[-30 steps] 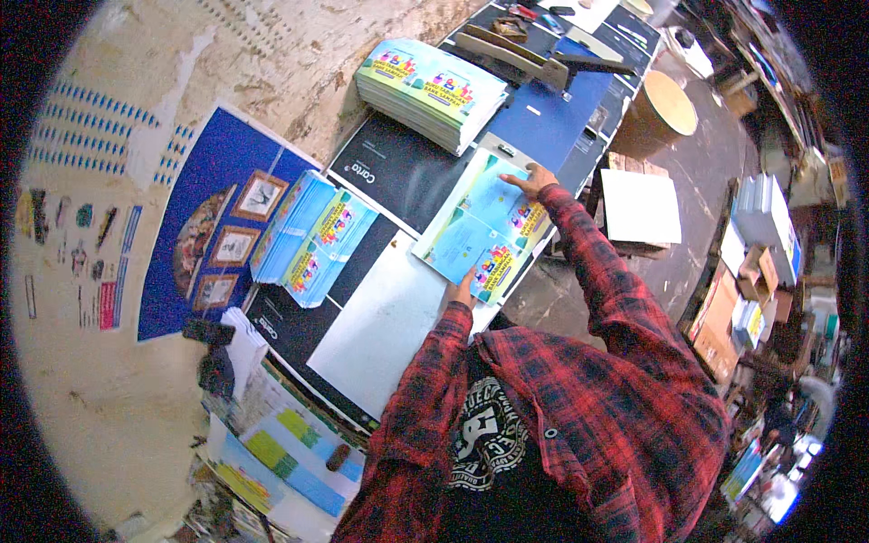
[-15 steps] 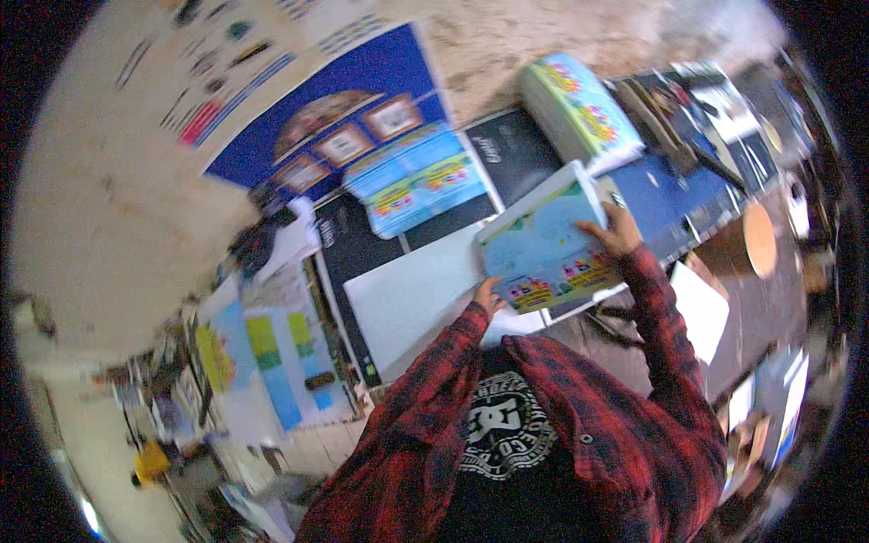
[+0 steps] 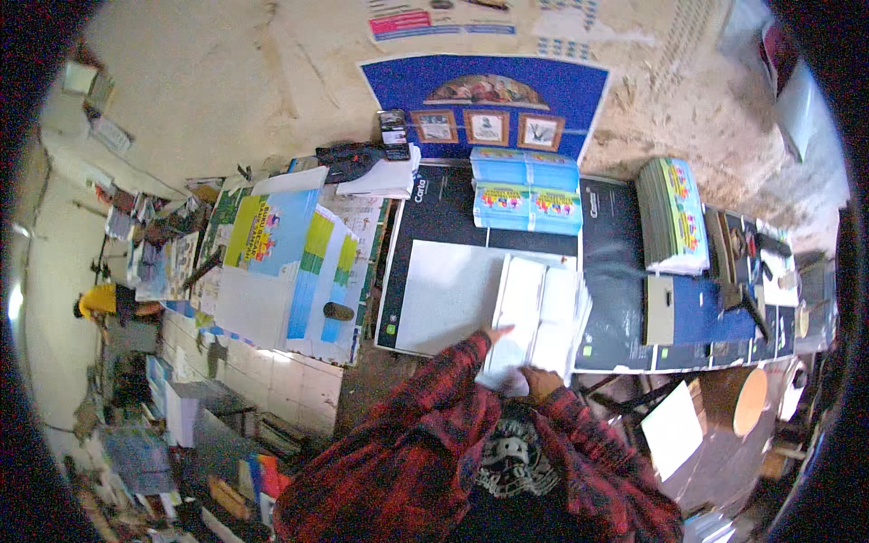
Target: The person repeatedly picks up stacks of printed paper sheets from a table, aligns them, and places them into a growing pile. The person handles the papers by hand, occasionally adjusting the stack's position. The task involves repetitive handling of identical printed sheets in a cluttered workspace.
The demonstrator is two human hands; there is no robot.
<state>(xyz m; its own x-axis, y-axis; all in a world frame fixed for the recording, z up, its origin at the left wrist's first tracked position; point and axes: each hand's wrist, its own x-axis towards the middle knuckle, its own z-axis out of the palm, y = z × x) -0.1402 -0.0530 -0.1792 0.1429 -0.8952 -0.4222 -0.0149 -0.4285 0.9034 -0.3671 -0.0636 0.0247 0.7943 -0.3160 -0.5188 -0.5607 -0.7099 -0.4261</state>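
A stack of printed paper sheets, white side up, lies in front of me on a white board. My left hand grips the stack's left edge, one digit lying on top and the other fingers mostly hidden. At the near edge, my right hand is closed on the sheets, where the paper curls up. The sheets fan out slightly along their right side. Beyond them sit blue and yellow printed stacks. To the right stands a taller pile of printed booklets.
The black tabletop carries a blue folder-like board and tools at right. A neighbouring table on the left holds large printed sheets and a dark roller-shaped thing. A round-topped stool stands at right. Far left, a person in yellow bends over.
The sheets in my hands have turned from their colourful printed face to white and come down onto the board. My right hand has moved from their far right to the near edge. The view has rotated.
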